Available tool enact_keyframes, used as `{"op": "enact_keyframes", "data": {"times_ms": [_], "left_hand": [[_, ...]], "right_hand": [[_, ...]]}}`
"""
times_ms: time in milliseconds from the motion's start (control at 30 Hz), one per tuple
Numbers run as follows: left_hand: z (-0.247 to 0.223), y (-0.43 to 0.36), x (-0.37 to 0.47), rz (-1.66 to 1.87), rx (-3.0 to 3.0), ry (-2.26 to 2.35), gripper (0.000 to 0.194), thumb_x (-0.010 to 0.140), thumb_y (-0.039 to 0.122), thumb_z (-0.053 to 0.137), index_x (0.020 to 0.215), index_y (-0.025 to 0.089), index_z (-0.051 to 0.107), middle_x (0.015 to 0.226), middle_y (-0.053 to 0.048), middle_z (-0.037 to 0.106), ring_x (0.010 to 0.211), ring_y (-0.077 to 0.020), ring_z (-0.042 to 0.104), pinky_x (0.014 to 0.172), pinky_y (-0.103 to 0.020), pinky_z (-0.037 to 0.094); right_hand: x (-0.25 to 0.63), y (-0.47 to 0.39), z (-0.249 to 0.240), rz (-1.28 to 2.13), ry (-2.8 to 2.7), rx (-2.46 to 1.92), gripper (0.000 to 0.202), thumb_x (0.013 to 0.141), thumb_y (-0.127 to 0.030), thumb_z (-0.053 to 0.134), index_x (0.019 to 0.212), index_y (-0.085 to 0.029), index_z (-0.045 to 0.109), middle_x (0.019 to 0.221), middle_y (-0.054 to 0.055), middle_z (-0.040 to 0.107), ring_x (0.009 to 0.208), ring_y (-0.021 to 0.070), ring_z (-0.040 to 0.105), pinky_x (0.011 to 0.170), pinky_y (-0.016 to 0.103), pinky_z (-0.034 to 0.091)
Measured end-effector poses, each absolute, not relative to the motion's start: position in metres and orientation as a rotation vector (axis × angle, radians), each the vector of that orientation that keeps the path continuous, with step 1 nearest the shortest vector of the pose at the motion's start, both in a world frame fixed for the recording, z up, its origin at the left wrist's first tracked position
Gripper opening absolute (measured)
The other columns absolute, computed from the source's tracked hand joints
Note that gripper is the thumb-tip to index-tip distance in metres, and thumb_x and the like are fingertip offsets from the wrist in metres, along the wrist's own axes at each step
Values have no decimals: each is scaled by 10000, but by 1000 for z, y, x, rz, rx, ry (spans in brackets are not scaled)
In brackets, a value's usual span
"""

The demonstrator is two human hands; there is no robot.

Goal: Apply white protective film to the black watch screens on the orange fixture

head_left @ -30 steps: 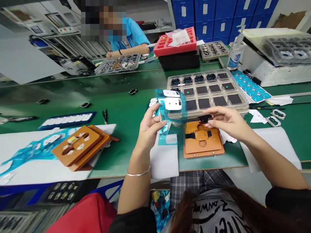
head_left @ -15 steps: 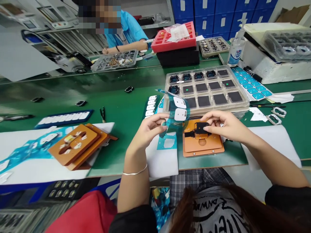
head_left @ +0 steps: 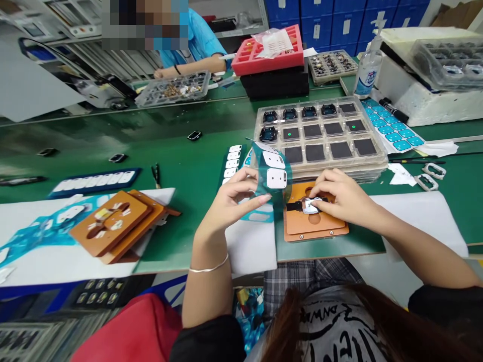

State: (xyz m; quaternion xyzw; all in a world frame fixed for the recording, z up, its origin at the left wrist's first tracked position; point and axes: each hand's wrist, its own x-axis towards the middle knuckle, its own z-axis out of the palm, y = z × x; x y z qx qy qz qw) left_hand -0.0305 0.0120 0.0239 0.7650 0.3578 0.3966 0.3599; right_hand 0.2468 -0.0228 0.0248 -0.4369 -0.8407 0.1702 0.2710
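Pinched by an edge in my left hand (head_left: 237, 198) is a curled, see-through blue film sheet (head_left: 289, 171) with white square stickers (head_left: 276, 178) on it. The film stands up beside an orange fixture plate (head_left: 294, 229). My right hand (head_left: 337, 196) rests over the fixture, its thumb and fingers closed at a small silvery square part (head_left: 311, 205) seated in the middle. A black strip (head_left: 293, 206) sticks out from that part's left side. My fingers hide the part's right side. Below the film, a white foam sheet (head_left: 251, 246) lies on the bench.
A clear tray (head_left: 320, 163) with black watch-like cases and dark pads stands behind the fixture. A second orange fixture (head_left: 113, 221) lies tilted at left. White frames (head_left: 426, 182) and a sanitizer bottle (head_left: 367, 73) are at right. A co-worker's arm (head_left: 196, 65) is across the bench.
The black square piece at my right fingers no longer shows; a silvery face is visible there instead. My right hand has shifted slightly left, and the film has moved slightly left.
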Motion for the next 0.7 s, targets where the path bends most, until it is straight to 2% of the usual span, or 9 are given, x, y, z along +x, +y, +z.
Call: {"op": "enact_keyframes", "data": {"times_ms": [67, 133, 233, 300, 433, 533, 600, 700], "left_hand": [[22, 10, -29, 1032, 1898, 920, 258, 769, 439, 780, 824, 205, 689, 938, -65, 627, 842, -180, 619, 581, -244, 540], [21, 9, -28, 1056, 1791, 898, 328, 778, 406, 782, 1025, 243, 639, 942, -45, 640, 746, -147, 629, 510, -210, 520], [21, 6, -27, 1108, 1725, 840, 670, 781, 330, 787, 1346, 383, 432, 1136, -45, 652, 611, -96, 616, 428, -184, 498], [21, 5, -29, 1116, 1766, 808, 811, 764, 306, 798, 1429, 442, 354, 1274, -57, 621, 603, -93, 624, 436, -205, 530], [13, 8, -36, 1113, 1895, 866, 551, 828, 344, 722, 1359, 329, 575, 1285, -77, 637, 657, -123, 658, 600, -295, 618], [1, 21, -36, 1373, 1937, 933, 556, 866, 441, 669, 1394, 311, 554, 1299, -72, 640, 864, -199, 707, 801, -368, 625], [-6, 32, -34, 1525, 1961, 970, 567, 879, 518, 632, 1405, 331, 533, 1351, -62, 608, 1028, -247, 694, 870, -394, 608], [-11, 45, -30, 1510, 2017, 1046, 524, 924, 562, 548, 1391, 325, 537, 1383, -75, 588, 1037, -246, 693, 872, -405, 600]], "right_hand": [[246, -22, 22, 413, -2268, -1184, 51, 828, -179, 678, 869, -191, 705, 925, 61, 643, 877, 229, 542, 782, 374, 439], [246, -22, 19, 395, -2280, -1174, 52, 831, -180, 678, 876, -193, 699, 922, 58, 631, 880, 229, 542, 779, 377, 446], [246, -23, 18, 371, -2276, -1135, 36, 841, -177, 668, 867, -187, 690, 921, 58, 633, 867, 223, 555, 767, 376, 459], [247, -24, 21, 348, -2234, -1079, 47, 863, -174, 640, 853, -184, 684, 906, 58, 641, 852, 214, 576, 759, 369, 472], [253, -20, 40, 301, -2073, -947, 103, 895, -170, 594, 836, -194, 675, 854, 34, 656, 709, 154, 583, 624, 296, 464], [249, 6, 62, 186, -2087, -960, 107, 892, -165, 577, 858, -194, 675, 858, 32, 664, 661, 144, 560, 615, 296, 454], [237, 37, 74, 92, -2250, -987, 171, 880, -108, 529, 916, -175, 682, 933, 66, 682, 783, 187, 595, 734, 335, 469], [211, 91, 82, 26, -2628, -1001, 314, 884, -47, 448, 1072, -146, 680, 1164, 133, 678, 1053, 278, 564, 907, 428, 426]]}}
